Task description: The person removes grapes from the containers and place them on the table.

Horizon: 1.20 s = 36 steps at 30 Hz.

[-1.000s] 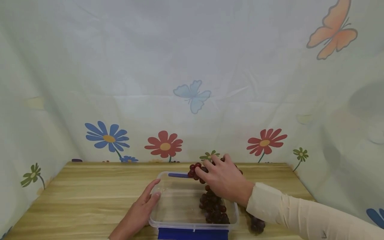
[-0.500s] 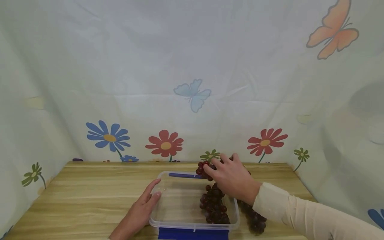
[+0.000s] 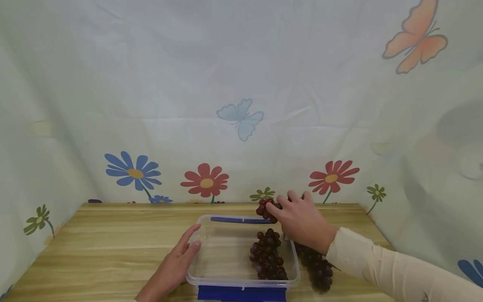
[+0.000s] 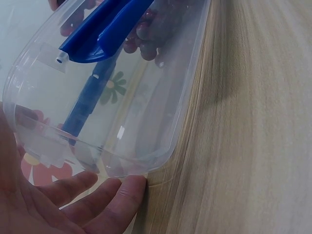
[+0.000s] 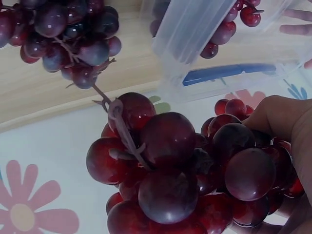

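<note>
My right hand (image 3: pixel 303 218) grips a bunch of dark red grapes (image 5: pixel 195 170) above the far right corner of a clear plastic box (image 3: pixel 226 256) with blue latches. Its thumb and fingers curl round the grapes in the right wrist view. Inside the box, along its right side, lies a second bunch of grapes (image 3: pixel 268 256). Against the left wall of the box rests my left hand (image 3: pixel 173 262). In the left wrist view its fingers (image 4: pixel 114 204) are extended and touch the box's outer side and lower edge. No lid shows on the box.
A third bunch of grapes (image 3: pixel 318 270) lies on the wooden table (image 3: pixel 124 247), just right of the box and partly under the right forearm. Behind the table hangs a pale curtain (image 3: pixel 241 75) printed with flowers and butterflies.
My right hand has moved to the right with its bunch of grapes, from over the box toward its far right corner. The left hand and the box have stayed in place.
</note>
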{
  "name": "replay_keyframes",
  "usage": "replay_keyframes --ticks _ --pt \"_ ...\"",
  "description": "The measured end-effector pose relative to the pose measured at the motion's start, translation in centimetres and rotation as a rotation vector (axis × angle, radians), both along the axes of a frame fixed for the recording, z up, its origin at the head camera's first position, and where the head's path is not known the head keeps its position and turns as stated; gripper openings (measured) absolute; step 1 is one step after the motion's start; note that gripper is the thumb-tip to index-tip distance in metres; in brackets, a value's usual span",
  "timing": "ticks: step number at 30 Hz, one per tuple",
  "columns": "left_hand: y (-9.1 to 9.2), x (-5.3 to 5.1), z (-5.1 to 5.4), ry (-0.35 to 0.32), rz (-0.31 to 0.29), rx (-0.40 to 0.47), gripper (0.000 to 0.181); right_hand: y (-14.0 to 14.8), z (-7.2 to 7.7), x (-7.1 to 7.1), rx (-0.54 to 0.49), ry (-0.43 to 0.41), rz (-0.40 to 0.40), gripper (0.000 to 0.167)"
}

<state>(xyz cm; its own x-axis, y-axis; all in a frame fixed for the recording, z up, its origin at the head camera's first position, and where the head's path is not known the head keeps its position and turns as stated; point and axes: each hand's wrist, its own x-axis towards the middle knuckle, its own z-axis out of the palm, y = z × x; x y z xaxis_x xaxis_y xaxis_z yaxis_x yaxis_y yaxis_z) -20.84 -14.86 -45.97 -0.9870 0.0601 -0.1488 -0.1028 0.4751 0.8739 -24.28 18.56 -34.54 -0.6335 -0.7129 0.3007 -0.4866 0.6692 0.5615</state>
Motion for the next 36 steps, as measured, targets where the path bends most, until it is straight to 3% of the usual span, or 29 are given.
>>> replay_keyframes --ticks 9,19,26,36 --pt "0.0 0.2 0.1 0.001 0.0 0.044 0.065 1.4 0.3 -0.2 -0.047 -0.009 -0.025 0.047" --pt "0.1 -0.2 0.1 -0.018 0.002 0.018 0.064 2.6 1.0 -0.2 -0.061 -0.083 -0.117 0.049" --pt "0.0 -0.1 0.0 -0.019 0.013 0.011 0.066 3.8 0.8 -0.1 -0.099 -0.152 -0.185 0.046" --pt "0.0 0.0 -0.1 -0.016 0.017 0.037 0.064 5.4 0.3 -0.4 -0.114 -0.159 -0.213 0.045"
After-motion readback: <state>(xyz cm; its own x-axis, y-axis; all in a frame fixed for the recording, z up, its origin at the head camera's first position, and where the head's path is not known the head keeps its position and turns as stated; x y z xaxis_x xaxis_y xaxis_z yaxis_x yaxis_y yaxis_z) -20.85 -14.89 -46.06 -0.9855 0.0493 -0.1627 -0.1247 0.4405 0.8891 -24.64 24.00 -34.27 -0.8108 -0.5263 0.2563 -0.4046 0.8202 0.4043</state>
